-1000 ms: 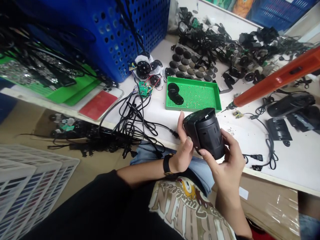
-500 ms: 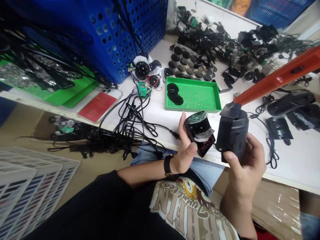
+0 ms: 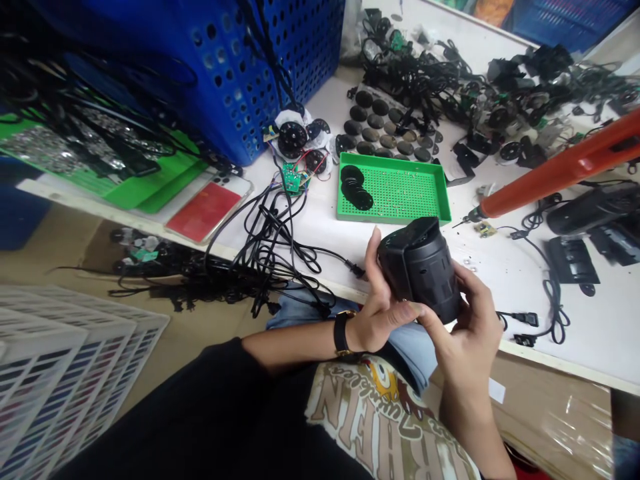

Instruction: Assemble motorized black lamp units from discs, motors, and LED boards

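We curl our left hand (image 3: 377,313) and right hand (image 3: 470,340) around a black plastic cylindrical housing (image 3: 420,270) just below the green perforated tray (image 3: 405,193); our closed fingers (image 3: 400,311) hide its underside.

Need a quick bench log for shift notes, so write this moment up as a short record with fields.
Left hand: on the black cylindrical housing, wristwatch on wrist, fingers against its lower side
Right hand: cradling the same housing from the right
Left hand position: just below the housing
Nearest tray: green perforated tray holding black discs
Nearest tool: orange handheld tool, tip beside a small circuit board
Rest: blue perforated crate, tangled black cables, green circuit board
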Action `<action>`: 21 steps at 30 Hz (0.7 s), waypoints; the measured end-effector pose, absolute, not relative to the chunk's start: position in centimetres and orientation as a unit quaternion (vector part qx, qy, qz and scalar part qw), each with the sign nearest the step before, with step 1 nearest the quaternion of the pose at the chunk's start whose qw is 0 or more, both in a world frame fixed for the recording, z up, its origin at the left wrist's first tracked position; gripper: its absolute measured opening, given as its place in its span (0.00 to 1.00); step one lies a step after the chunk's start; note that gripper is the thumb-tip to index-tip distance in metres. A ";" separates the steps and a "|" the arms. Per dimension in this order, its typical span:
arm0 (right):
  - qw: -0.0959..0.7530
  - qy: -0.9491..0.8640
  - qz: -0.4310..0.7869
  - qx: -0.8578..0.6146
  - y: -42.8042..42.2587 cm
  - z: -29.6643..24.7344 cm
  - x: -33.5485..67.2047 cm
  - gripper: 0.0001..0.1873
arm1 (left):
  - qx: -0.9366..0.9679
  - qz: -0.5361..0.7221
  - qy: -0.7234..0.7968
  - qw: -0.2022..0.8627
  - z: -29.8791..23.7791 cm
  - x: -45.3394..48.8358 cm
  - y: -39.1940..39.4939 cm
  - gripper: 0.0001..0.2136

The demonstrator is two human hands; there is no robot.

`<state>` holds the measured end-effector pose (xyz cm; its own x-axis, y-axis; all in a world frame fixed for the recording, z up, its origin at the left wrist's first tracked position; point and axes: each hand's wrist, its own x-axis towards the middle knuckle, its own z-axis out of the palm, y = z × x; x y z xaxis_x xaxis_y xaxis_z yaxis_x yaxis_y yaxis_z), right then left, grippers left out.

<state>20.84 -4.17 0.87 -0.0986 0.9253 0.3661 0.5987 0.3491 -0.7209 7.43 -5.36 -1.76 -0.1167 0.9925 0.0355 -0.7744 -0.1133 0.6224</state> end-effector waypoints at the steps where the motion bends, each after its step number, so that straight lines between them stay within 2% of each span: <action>1: 0.404 -0.714 0.201 -0.535 -4.2 0.9 20.8 0.40 | 0.235 0.710 0.229 0.623 -1.8 7.4 -5.4 0.59; 6: 0.388 -0.718 0.212 -0.538 -4.0 1.0 20.6 0.38 | 0.256 0.709 0.222 0.619 -2.2 7.2 -5.3 0.56; 16: 0.327 -0.757 0.199 -0.529 -3.5 1.7 20.9 0.36 | 0.256 0.667 0.292 0.636 -1.1 6.8 -4.9 0.59; 21: 0.299 -0.788 0.176 -0.508 -3.7 1.7 19.9 0.45 | 0.184 0.674 0.351 0.623 -0.6 6.5 -4.1 0.51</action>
